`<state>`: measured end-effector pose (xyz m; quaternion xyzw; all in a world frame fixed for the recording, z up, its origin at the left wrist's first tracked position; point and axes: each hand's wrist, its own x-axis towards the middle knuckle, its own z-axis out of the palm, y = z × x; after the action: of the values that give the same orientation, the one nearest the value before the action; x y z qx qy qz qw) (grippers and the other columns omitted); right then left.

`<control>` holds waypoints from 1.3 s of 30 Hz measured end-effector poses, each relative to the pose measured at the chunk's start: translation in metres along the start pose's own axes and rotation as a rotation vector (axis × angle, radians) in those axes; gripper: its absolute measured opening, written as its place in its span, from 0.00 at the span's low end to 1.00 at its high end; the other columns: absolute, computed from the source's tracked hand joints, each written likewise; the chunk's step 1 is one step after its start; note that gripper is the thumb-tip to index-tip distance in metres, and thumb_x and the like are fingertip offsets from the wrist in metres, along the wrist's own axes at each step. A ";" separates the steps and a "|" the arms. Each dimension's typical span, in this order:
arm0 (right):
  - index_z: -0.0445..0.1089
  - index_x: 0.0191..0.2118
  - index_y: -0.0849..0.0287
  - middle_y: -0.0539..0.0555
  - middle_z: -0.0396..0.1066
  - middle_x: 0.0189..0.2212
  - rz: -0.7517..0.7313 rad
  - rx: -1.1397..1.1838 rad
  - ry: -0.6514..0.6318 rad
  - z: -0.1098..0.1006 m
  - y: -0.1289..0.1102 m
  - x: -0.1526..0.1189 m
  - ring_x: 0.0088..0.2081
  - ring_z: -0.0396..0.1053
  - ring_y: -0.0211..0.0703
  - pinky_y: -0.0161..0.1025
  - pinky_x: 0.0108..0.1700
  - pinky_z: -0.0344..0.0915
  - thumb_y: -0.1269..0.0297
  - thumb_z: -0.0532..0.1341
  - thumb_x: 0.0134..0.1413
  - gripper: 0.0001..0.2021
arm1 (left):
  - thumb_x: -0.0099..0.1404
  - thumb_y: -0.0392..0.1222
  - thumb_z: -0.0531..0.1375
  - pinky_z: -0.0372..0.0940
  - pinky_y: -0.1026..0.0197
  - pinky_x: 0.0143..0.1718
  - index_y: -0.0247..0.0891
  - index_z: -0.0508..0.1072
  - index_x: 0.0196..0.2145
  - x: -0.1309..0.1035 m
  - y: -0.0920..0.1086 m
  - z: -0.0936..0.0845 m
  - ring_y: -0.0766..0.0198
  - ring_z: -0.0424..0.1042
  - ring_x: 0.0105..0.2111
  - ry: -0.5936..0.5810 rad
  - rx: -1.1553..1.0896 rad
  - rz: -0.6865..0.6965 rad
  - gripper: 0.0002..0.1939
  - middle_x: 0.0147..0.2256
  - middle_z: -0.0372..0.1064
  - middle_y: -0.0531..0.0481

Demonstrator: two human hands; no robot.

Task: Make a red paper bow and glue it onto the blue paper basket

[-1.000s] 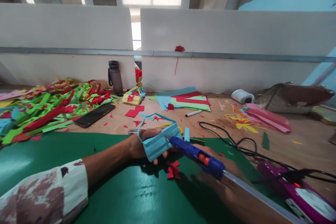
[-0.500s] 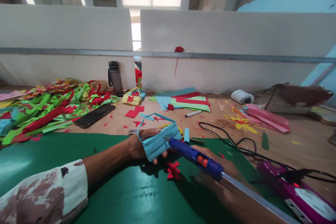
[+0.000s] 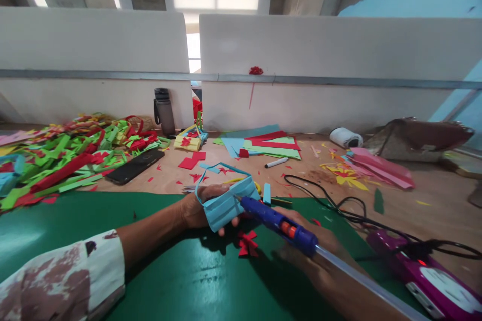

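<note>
Near the centre, my left hand (image 3: pixel 196 206) grips a small blue paper bag (image 3: pixel 222 210) with a thin looped handle, its fingers behind and under the bag. My right hand (image 3: pixel 301 241) is wrapped round a blue glue gun (image 3: pixel 278 223) with a long clear glue stick (image 3: pixel 361 278) out of its back. The gun's nozzle meets the front of the bag, or is very close to it. Below the bag, a red paper flower (image 3: pixel 247 244) lies on the green mat (image 3: pixel 181 271).
Behind are cut paper strips (image 3: pixel 68 160), a phone (image 3: pixel 134 166), a bottle (image 3: pixel 164 113), a yellow paper bag (image 3: pixel 187 143), coloured sheets (image 3: pixel 263 143) and a marker (image 3: pixel 276 162). A black cable (image 3: pixel 339 205) and purple power strip (image 3: pixel 422 271) lie at right.
The view has shifted very slightly. My hands, the blue bag and the glue gun hold nearly the same positions.
</note>
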<state>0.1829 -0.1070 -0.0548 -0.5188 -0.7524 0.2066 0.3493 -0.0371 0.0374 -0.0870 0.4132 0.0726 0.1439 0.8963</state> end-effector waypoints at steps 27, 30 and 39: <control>0.67 0.52 0.54 0.53 0.76 0.43 0.057 0.071 0.037 0.007 0.003 -0.003 0.40 0.74 0.49 0.38 0.39 0.70 0.57 0.59 0.52 0.20 | 0.61 0.46 0.59 0.73 0.60 0.21 0.35 0.59 0.59 -0.001 0.002 0.005 0.55 0.76 0.32 -0.019 -0.001 0.011 0.30 0.41 0.72 0.37; 0.68 0.52 0.53 0.54 0.76 0.43 0.028 0.063 0.034 0.005 0.002 -0.002 0.40 0.74 0.51 0.41 0.41 0.70 0.56 0.59 0.51 0.21 | 0.61 0.47 0.59 0.73 0.60 0.21 0.35 0.61 0.58 -0.001 0.002 0.004 0.55 0.76 0.32 -0.004 -0.006 0.012 0.29 0.43 0.71 0.37; 0.67 0.54 0.53 0.56 0.75 0.45 0.007 0.084 0.015 0.004 0.003 0.000 0.46 0.72 0.54 0.44 0.45 0.69 0.55 0.58 0.52 0.22 | 0.62 0.46 0.59 0.73 0.60 0.22 0.37 0.58 0.60 -0.002 0.001 0.007 0.56 0.75 0.32 -0.001 0.036 0.010 0.31 0.42 0.72 0.38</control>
<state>0.1815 -0.1062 -0.0598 -0.5079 -0.7386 0.2352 0.3757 -0.0375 0.0321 -0.0816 0.4295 0.0725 0.1468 0.8881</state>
